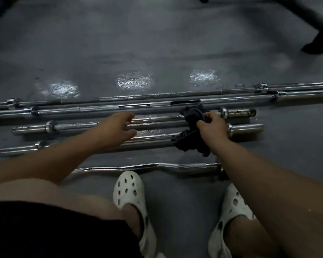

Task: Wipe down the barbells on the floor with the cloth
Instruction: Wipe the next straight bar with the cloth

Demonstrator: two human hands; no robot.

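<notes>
Barbells [73,125] lie side by side across the floor [157,43] in front of us. Two long bars [138,106] are farthest off, two short bars [153,136] are in the middle, and a curl bar [138,166] lies just ahead of our clogs [129,189]. We judge the step in hand to be wiping the short pair; how much of any bar is clean we cannot tell.

Our left hand [119,125] lies over the farther of the two, fingers fairly straight across its top and thumb on the near side. It seems to be steadying rather than clenching. To its right the cloth [192,138], dark and bunched, drapes over both short bars. Our right hand [213,125] holds it with fingers curled into the folds, close by the right collars [223,112].

The next move, as we see it, calls for pressing the cloth round the shaft and drawing it along while the left hand stops the bar rolling. The spotted sleeve [239,112] at the right end looks to need harder rubbing.

The floor is grey and glossy, with three pale patches of glare [134,81] beyond the bars. The room is dim, and dark frame legs [321,34] stand at the far right.
</notes>
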